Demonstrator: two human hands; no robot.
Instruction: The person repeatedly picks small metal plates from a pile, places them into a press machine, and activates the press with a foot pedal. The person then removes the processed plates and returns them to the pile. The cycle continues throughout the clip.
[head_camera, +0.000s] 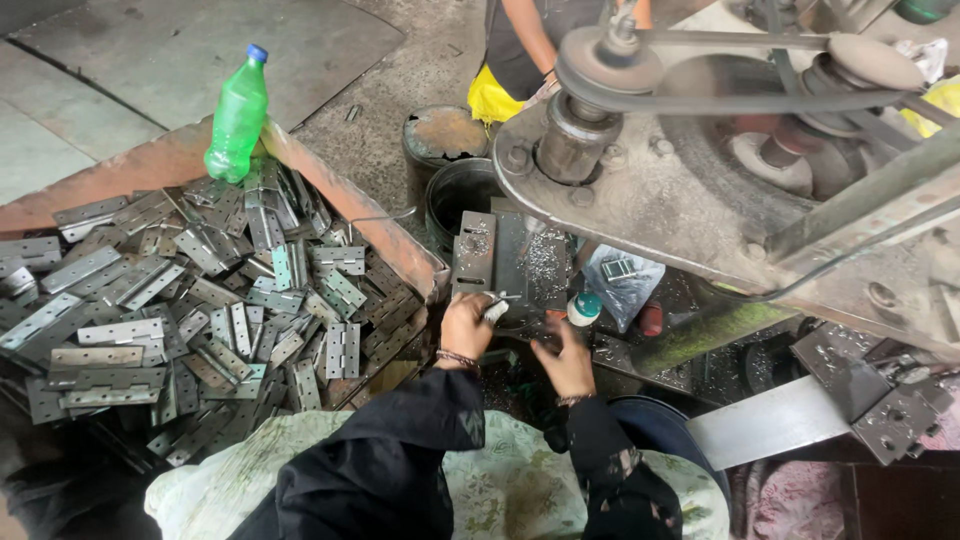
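Under the belt-driven press machine (720, 150), at the dark steel work plate (510, 260) strewn with bright metal chips, both of the person's hands are at work close together. The left hand (466, 326) is closed around a small silvery metal piece (497, 308), which sticks out between thumb and fingers at the plate's lower edge; it looks like a hinge part, though it is too small to tell for certain. The right hand (566, 358) lies just beside it, slightly lower, its fingers curled down onto the dark bench surface; whether it pinches anything cannot be told, as the fingertips are hidden in shadow. Both wrists wear thin bracelets and both arms are in black sleeves (400, 450) over a pale patterned cloth (500, 490) on the lap. To the left, a rusty tray (340, 200) holds a large heap of grey steel hinges (190, 310), and a green plastic bottle (238, 118) with a blue cap stands on the tray's far rim. A small white bottle with a teal cap (583, 308) stands just right of the hands, next to a clear plastic bag (622, 280). Beyond the plate sit two round dark tins (455, 165), and another person's arm (528, 35) shows at the top edge.
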